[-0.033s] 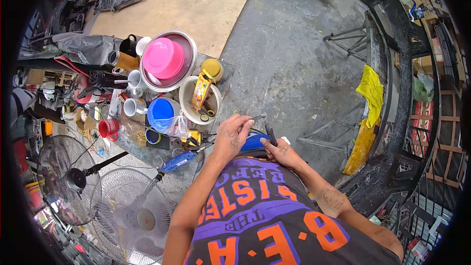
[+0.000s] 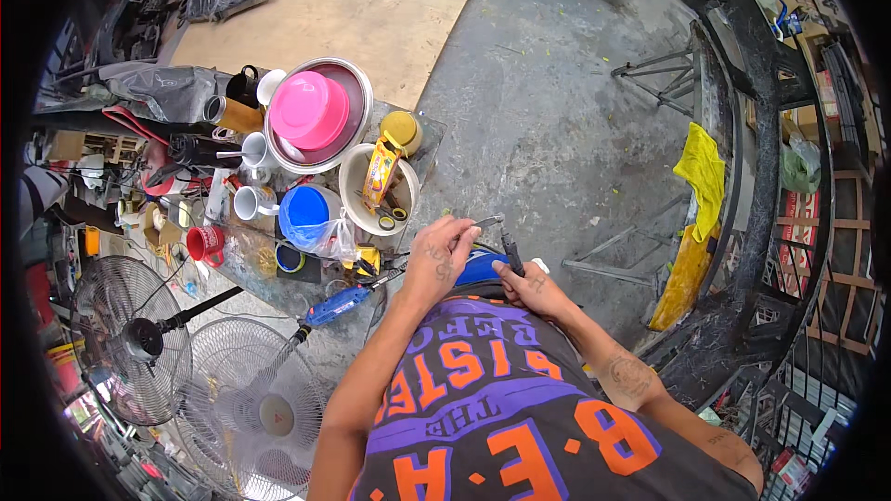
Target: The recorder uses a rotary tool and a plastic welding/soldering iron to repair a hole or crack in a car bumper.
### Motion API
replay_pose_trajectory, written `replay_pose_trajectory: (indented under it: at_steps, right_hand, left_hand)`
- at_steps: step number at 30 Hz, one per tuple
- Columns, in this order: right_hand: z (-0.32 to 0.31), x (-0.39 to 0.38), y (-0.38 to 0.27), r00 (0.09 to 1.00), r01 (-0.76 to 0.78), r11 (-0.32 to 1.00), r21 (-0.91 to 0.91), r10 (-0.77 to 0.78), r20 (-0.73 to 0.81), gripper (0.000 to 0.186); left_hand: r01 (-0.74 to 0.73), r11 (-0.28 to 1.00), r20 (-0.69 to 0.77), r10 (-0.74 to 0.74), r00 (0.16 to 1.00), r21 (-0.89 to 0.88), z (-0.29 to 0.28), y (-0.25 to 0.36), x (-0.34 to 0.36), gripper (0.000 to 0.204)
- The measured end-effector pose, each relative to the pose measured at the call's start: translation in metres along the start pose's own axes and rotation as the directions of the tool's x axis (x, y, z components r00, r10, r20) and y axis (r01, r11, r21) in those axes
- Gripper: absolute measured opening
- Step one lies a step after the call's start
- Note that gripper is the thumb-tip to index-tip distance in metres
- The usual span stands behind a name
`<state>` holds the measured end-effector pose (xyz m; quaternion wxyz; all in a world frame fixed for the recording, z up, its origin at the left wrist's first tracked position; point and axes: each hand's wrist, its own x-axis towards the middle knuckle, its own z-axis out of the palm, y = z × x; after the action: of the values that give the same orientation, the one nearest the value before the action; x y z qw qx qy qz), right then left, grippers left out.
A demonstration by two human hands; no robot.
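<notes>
My left hand is closed in a pinch on a small, thin grey piece that reaches toward the tip of a dark pen-shaped tool. My right hand grips that tool upright, thumb along its side. Both hands are in front of my body, above a blue object partly hidden by them. A blue power tool with a cord lies just left of my left forearm, near a blue lid with a plastic bag over its edge.
A cluttered bench holds a pink tub, mugs and a cream bowl. Two fans stand lower left. A plywood sheet is at the back. At right are a black frame and a yellow cloth over metal stands.
</notes>
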<state>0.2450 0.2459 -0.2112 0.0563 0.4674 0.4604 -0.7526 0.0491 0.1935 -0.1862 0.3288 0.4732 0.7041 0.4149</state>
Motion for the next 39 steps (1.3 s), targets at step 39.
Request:
replay_pose_trajectory:
  at_steps: [39]
  right_hand:
    - [0.002, -0.010, -0.005, 0.999, 0.007, 1.000, -0.023, -0.008, -0.040, 0.051]
  left_hand:
    - [0.200, 0.971, 0.173, -0.177, 0.969, -0.129, 0.000, 0.003, 0.003, 0.033]
